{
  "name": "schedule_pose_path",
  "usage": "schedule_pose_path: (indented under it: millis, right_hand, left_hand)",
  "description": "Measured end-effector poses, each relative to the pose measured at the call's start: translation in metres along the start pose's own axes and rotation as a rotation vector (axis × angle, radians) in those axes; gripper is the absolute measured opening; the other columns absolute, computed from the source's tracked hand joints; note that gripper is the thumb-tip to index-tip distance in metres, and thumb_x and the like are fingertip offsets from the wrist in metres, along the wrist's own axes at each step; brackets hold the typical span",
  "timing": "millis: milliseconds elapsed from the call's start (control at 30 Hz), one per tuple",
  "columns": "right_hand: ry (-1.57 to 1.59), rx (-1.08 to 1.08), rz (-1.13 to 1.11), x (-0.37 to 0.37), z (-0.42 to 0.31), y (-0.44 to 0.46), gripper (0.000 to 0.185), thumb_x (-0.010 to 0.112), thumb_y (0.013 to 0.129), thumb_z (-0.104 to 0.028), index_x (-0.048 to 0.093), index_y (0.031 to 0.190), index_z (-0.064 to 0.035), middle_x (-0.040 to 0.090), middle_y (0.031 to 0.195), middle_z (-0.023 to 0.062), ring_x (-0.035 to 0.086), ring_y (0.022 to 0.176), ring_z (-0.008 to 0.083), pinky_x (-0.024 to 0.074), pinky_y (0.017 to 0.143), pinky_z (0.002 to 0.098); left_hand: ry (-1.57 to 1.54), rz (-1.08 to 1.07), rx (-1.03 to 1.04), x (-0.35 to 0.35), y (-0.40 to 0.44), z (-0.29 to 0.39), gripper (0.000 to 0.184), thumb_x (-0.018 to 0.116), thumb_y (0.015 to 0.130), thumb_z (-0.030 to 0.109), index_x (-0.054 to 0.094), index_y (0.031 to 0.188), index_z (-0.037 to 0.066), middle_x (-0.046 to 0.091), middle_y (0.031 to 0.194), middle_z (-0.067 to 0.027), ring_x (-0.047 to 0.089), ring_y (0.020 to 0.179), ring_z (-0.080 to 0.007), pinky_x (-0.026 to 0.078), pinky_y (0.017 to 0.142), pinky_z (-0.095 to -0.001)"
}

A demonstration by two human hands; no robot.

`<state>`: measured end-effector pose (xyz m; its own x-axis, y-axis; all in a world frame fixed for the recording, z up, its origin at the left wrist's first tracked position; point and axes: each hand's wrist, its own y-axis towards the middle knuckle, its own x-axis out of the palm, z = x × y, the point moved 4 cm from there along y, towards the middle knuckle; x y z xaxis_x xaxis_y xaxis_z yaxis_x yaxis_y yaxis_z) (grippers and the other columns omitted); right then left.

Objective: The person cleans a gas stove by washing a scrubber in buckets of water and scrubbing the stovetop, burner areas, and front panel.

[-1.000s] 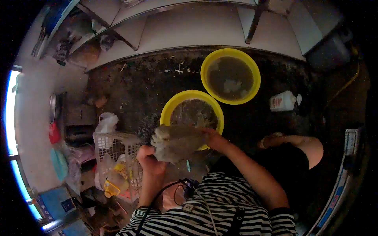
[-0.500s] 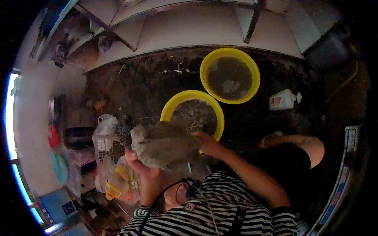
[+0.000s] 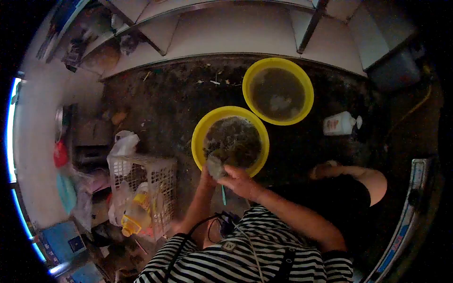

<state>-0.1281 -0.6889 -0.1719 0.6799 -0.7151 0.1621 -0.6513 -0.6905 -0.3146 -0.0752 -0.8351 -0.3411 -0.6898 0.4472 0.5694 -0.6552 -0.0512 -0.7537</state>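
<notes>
A wet-looking grey-brown cloth [image 3: 216, 167] is bunched into a small bundle over the near rim of the closer yellow basin [image 3: 198, 126]. My left hand [image 3: 207, 178] is closed around its left side, with most of the fingers hidden. From the right, my right hand [image 3: 239, 182] grips the same bundle, fingers curled over it. Dark, murky water with pale foam [image 3: 236, 123] fills the basin beyond my hands. Just below them, a thin turquoise stick-like thing [image 3: 223, 195] shows against the floor.
A second yellow basin [image 3: 309, 94] of cloudy water stands behind to the right. Further right lies a white bottle [image 3: 339, 123]. On the left, a white plastic crate [image 3: 165, 172] holds bags and a yellow-capped container [image 3: 133, 221]. White shelving [image 3: 226, 35] runs along the back.
The cloth was stretched wide between my hands, left of the basin. Now it is gathered into a small bundle at the rim; my left hand has moved right, close to my right hand.
</notes>
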Motion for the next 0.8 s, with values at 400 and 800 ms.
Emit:
schedule_pose_path:
  millis: [400, 800]
  right_hand:
    - [0.285, 0.141, 0.403, -0.057, 0.063, -0.015, 0.037, 0.055, 0.087, -0.026, 0.051, 0.120, -0.0092, 0.054, 0.113, 0.0048, 0.052, 0.102, 0.0208, 0.0420, 0.085, 0.0366]
    - [0.809, 0.138, 0.398, -0.073, 0.028, 0.015, 0.043, 0.063, 0.082, -0.014, 0.048, 0.122, -0.0092, 0.054, 0.117, 0.0069, 0.054, 0.104, 0.0204, 0.0437, 0.090, 0.0358]
  left_hand:
    - [-0.179, -0.133, 0.007, 0.061, -0.016, -0.013, 0.050, 0.038, 0.092, 0.040, 0.048, 0.124, 0.003, 0.057, 0.117, -0.0168, 0.057, 0.100, -0.0354, 0.047, 0.087, -0.0495]
    - [0.067, -0.234, -0.032, 0.136, -0.067, -0.011, 0.040, 0.043, 0.087, 0.029, 0.056, 0.114, 0.002, 0.060, 0.112, -0.0138, 0.059, 0.101, -0.0276, 0.048, 0.088, -0.0410]
